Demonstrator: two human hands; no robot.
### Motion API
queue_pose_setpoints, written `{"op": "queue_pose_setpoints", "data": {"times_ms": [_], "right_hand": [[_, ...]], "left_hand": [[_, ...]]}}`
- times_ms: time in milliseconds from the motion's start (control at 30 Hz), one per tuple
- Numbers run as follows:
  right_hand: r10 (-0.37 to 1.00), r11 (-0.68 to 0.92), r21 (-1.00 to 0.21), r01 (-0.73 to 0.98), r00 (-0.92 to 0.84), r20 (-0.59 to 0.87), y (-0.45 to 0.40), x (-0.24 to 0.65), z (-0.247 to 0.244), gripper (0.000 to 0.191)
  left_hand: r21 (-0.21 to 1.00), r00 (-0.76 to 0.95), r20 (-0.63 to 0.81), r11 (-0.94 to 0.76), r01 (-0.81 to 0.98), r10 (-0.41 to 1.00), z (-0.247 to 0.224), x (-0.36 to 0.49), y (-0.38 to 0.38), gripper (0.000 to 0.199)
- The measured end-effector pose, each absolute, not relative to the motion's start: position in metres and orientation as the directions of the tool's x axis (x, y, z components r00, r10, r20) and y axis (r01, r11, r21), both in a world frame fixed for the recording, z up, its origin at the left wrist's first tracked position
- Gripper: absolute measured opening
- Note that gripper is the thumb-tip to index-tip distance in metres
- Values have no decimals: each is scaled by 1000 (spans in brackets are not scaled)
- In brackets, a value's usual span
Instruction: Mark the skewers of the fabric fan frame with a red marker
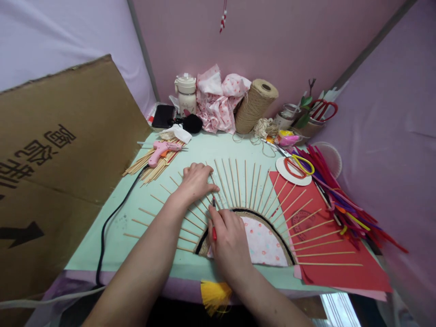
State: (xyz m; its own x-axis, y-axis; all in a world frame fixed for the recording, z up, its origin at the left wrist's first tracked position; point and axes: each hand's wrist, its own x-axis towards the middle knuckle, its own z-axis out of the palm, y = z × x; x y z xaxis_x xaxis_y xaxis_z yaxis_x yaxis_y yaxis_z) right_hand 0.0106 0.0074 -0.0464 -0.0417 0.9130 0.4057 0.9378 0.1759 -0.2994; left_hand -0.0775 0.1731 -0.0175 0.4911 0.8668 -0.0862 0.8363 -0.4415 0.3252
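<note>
A half-round piece of floral fabric (264, 240) with a twine and black border lies near the table's front edge. Thin wooden sticks (245, 184) fan out from its curved border. My left hand (197, 182) rests over the sticks at the upper left of the fan, thumb and forefinger apart, the other fingers curled; it touches a stick. My right hand (229, 234) is closed around a red pen (214, 233), whose dark tip points up between the sticks just below my left thumb. The right hand covers part of the fabric's left side.
A pink glue gun (162, 152) lies on a pile of sticks, its black cable running down left. A cardboard sheet (68, 181) stands left. Red paper (344, 268), scissors (299, 164) and pipe cleaners are right. Bottle, cloth and twine roll (255, 106) stand behind.
</note>
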Motion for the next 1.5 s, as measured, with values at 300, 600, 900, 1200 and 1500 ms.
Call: {"op": "queue_pose_setpoints", "data": {"times_ms": [300, 600, 900, 1200, 1500], "right_hand": [[915, 166, -305, 938, -31, 403, 8, 11, -47, 32], [870, 266, -449, 853, -12, 492, 4, 24, -23, 24], [807, 350, -443, 825, -25, 590, 30, 49, -16, 10], [799, 424, -316, 849, -185, 572, 30, 39, -26, 14], [818, 396, -320, 861, -172, 549, 33, 39, -29, 14]], "left_hand": [[313, 490, -81, -444, 839, 868, -18, -77, 173, 52], [330, 491, -76, -442, 834, 868, -18, -77, 172, 52], [334, 498, -76, -448, 829, 864, -18, -78, 171, 50], [341, 498, -101, -441, 830, 861, -13, -78, 168, 47], [343, 498, -89, -443, 828, 862, -16, -78, 169, 46]]}}
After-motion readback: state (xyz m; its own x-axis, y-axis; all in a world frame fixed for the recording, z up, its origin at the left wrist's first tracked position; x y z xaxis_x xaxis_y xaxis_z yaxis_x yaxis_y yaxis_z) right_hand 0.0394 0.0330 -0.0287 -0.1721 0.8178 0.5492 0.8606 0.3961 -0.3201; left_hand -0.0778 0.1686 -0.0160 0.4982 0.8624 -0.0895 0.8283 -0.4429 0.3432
